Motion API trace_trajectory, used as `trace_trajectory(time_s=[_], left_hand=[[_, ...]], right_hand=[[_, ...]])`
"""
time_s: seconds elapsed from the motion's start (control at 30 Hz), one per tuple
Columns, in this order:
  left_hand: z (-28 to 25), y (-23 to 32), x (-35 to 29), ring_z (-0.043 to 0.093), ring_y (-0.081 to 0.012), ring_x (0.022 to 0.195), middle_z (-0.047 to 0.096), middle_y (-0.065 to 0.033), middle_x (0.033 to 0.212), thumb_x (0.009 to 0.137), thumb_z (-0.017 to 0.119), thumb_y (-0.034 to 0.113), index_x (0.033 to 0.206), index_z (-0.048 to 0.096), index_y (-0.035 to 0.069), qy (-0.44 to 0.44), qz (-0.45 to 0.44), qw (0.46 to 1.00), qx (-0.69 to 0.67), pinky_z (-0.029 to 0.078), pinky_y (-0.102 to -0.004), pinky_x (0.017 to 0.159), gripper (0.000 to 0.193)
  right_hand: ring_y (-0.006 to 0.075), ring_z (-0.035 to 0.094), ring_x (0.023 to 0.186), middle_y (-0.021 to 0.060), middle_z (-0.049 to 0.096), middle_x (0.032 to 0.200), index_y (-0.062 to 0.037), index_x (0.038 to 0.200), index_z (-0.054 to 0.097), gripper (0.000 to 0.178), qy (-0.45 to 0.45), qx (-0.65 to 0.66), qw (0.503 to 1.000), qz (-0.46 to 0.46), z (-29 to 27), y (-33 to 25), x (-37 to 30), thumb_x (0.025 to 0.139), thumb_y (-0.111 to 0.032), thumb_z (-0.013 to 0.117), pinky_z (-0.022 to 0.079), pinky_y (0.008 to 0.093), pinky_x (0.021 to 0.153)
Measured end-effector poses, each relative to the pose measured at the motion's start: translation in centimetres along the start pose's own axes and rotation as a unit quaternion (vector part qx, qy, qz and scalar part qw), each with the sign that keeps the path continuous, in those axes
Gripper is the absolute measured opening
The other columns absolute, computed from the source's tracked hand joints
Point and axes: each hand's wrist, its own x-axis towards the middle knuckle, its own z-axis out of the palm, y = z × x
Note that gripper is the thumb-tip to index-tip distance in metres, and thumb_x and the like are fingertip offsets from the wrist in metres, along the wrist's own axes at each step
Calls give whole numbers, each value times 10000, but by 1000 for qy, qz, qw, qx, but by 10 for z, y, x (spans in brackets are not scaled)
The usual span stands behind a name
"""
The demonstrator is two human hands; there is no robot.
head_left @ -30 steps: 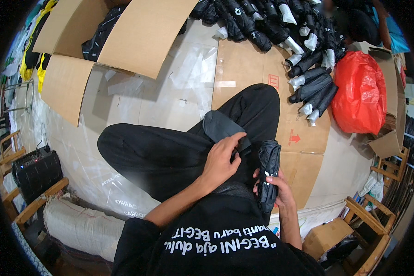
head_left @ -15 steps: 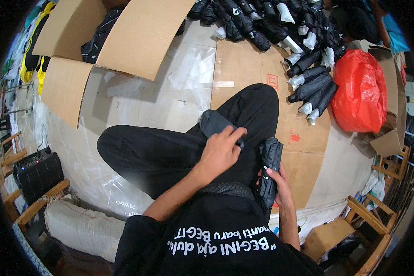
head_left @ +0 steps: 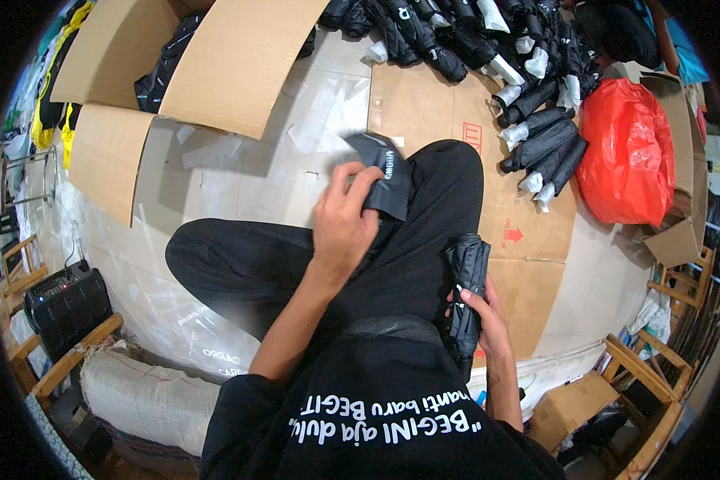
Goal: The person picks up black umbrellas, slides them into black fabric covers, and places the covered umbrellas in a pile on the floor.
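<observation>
My left hand (head_left: 344, 216) pinches a limp black fabric umbrella sleeve (head_left: 389, 178) with white lettering, held above my crossed legs (head_left: 444, 188). Beside my right thigh, a folded black umbrella (head_left: 469, 268) stands nearly upright. The fingers and thumb of my right hand (head_left: 492, 316) wrap round its lower part, and the palm side is partly hidden behind it. The sleeve and the umbrella are well apart.
Several folded black umbrellas (head_left: 542, 152), many with white wrapping at one end, lie in a heap at the far right. A red plastic bag (head_left: 626, 152) bulges beside them. An open cardboard box (head_left: 228, 68) stands far left, and flattened cardboard (head_left: 416, 104) covers the floor ahead.
My left hand has lifted the umbrella sleeve off my lap and moved it slightly forward, turning its lettering into view. My right hand keeps the umbrella in almost the same place.
</observation>
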Motion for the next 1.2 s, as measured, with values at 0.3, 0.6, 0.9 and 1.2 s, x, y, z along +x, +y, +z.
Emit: trace_trajectory(time_s=[0.3,0.6,0.9,1.2], left_hand=[[45,29,-13,579,-300,990,527,-114,1126,637,789,22,1000,637,49,-111,135,977,120,457,-425,828,395],[55,23,-43,665,-356,891,545,-134,1143,750,731,-44,1101,611,14,-180,9,982,-57,575,-421,762,376],[60,28,-50,686,-249,778,614,-142,1068,868,749,87,1043,628,-22,-126,-124,973,-151,583,-343,685,239],[52,18,-57,690,-283,903,621,-139,1077,872,727,50,1051,671,-24,-110,-32,985,-131,569,-363,755,201]], right_hand=[[187,669,756,126,655,1001,-46,1426,381,592,81,-10,988,-130,9,-14,-18,922,-183,660,564,311,654],[234,677,865,186,648,1103,-25,1479,343,761,-84,-118,985,-93,6,9,-6,782,-160,618,555,341,789],[282,459,1354,187,457,1473,-27,1570,229,855,-69,-242,960,-123,-6,4,-1,816,-47,631,328,358,1134],[335,572,1214,215,444,1459,-119,1615,120,1019,-158,-59,985,-35,-10,-9,12,734,-103,634,473,428,1021]])
